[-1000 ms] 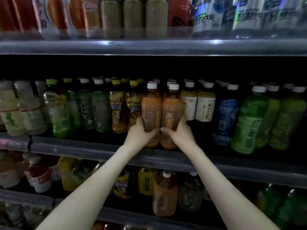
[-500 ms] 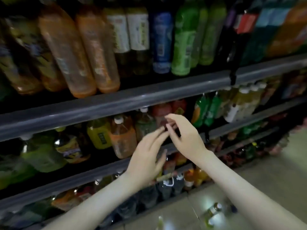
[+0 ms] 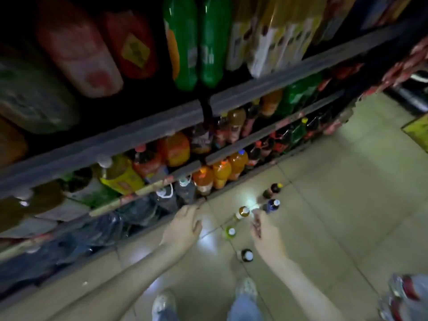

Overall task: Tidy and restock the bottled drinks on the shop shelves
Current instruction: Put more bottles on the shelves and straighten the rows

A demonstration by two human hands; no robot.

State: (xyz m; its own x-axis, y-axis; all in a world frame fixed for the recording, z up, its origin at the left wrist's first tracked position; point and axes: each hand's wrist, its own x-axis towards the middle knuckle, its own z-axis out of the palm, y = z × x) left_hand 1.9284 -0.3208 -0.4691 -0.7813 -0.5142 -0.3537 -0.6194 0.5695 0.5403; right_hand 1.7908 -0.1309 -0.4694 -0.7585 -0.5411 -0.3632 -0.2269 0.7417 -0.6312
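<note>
A pale tiled floor (image 3: 335,205) is stretching open to the right and ahead. Dark shop shelving is running along its left side, slanting from lower left to upper right, with a long grey shelf rail (image 3: 139,135) jutting out at its front edge.

Five small drinks bottles are standing upright on the floor, just out from the foot of the shelving and apart from one another:
- a dark bottle with a yellow cap (image 3: 273,189), farthest away
- a blue bottle with a white cap (image 3: 272,205)
- an amber bottle with a white cap (image 3: 242,213)
- a green bottle with a white cap (image 3: 230,232)
- a dark bottle with a white cap (image 3: 246,255), nearest the person's pale shoes (image 3: 163,304)

The left hand (image 3: 185,225) is hovering near the lowest shelf's edge, its fingers (image 3: 193,210) loosely spread and holding nothing. The right hand (image 3: 266,232) is reaching down among the bottles, blurred, its fingers (image 3: 256,215) loosely bent and holding nothing. Their tips are lying just beside the amber bottle's cap; whether they are touching it cannot be told.

The shelves are holding large orange drink bottles (image 3: 222,172), clear water jugs with white handles (image 3: 166,195) and tall green bottles (image 3: 196,42). A clear-wrapped pack of red-labelled bottles (image 3: 403,295) is sitting on the floor at lower right.
</note>
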